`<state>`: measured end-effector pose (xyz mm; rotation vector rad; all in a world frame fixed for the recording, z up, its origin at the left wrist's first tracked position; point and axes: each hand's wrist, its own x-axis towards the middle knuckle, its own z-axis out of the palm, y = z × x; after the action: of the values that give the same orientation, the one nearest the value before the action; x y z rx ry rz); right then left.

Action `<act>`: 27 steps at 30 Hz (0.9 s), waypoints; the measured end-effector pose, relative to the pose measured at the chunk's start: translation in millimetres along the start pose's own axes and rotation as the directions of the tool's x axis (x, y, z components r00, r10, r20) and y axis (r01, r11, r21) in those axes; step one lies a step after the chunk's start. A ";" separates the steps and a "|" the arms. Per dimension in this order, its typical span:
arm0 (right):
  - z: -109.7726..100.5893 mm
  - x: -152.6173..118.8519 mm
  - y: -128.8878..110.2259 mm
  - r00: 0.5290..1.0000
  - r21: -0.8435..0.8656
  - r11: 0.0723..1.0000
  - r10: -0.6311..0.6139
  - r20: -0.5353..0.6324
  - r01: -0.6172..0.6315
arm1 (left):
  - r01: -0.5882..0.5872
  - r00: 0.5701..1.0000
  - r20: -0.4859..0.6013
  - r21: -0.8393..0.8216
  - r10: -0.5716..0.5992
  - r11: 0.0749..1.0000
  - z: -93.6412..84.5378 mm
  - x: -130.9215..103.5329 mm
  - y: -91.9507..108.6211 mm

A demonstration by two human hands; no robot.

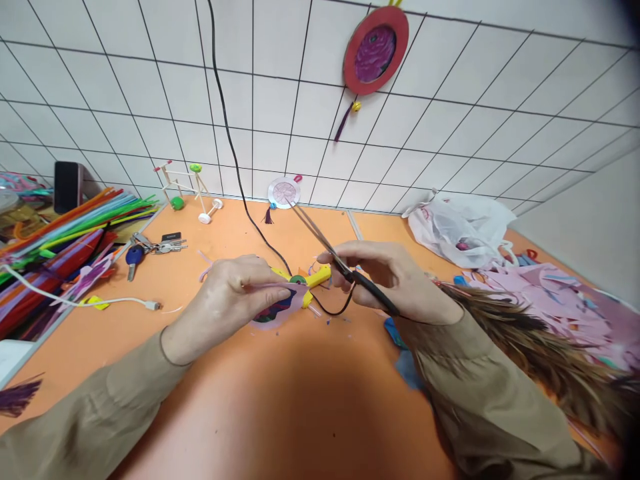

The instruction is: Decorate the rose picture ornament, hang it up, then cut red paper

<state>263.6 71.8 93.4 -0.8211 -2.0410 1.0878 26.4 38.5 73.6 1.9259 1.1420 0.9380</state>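
Note:
My left hand (235, 297) pinches a thin pale purple sheet (295, 303) with a dark flower-like pattern on its lower part. My right hand (395, 273) is closed around black-handled scissors (345, 267), whose long blades point up and to the left, above the sheet. Behind the sheet a yellow glue gun (319, 276) lies on the orange table, partly hidden by my left hand and the sheet. A black cable (235, 157) runs down the wall to that spot.
Pipe cleaners (85, 220), keys (135, 257) and a white cable (120, 300) lie left. A stick model (183, 190) and round ornament (284, 192) are at the back. Right are a plastic bag (460, 223), feathers (530, 333) and pink scraps (555, 300). A red-framed ornament (351, 60) hangs above.

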 end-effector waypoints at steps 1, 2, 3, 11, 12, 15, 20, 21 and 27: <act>-3.3 -0.8 1.5 1.000 -0.015 1.000 -0.002 0.014 0.002 | -0.030 1.000 0.004 0.005 0.030 1.000 -1.2 -0.2 0.0; -5.7 -1.6 3.3 1.000 -0.022 1.000 -0.007 0.025 0.008 | -0.055 0.998 0.008 0.005 0.055 0.998 -2.4 -0.5 -0.2; -7.3 -2.3 5.1 0.999 -0.025 0.999 -0.018 0.038 0.019 | -0.070 0.997 0.013 0.002 0.070 0.998 -3.5 -0.8 -0.6; -14.1 -2.5 8.4 0.936 -0.244 0.914 -0.275 0.219 0.325 | -0.175 0.984 -0.025 0.080 0.178 0.981 -9.4 -1.8 -4.2; -15.5 -2.4 7.6 0.922 -0.278 0.888 -0.307 0.234 0.367 | -0.224 0.972 -0.039 0.113 0.230 0.968 -10.0 -1.5 -4.2; -18.8 -3.2 5.7 0.897 -0.366 0.822 -0.362 0.255 0.436 | -0.376 0.915 -0.074 0.205 0.397 0.904 -11.3 0.1 -5.4; -19.0 -5.1 3.0 0.889 -0.466 0.757 -0.377 0.260 0.458 | -0.539 0.801 -0.085 0.330 0.593 0.775 -11.9 3.7 -8.3; -18.4 -5.3 2.3 0.891 -0.478 0.752 -0.372 0.260 0.453 | -0.559 0.781 -0.081 0.351 0.619 0.751 -12.0 4.2 -8.5; -16.5 -6.1 0.1 0.896 -0.522 0.729 -0.358 0.262 0.443 | -0.595 0.733 -0.075 0.412 0.676 0.690 -13.7 5.2 -8.0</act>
<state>280.2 74.4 98.8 -0.5256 -2.5624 0.2808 13.5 48.8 74.8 2.6760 0.7772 1.4187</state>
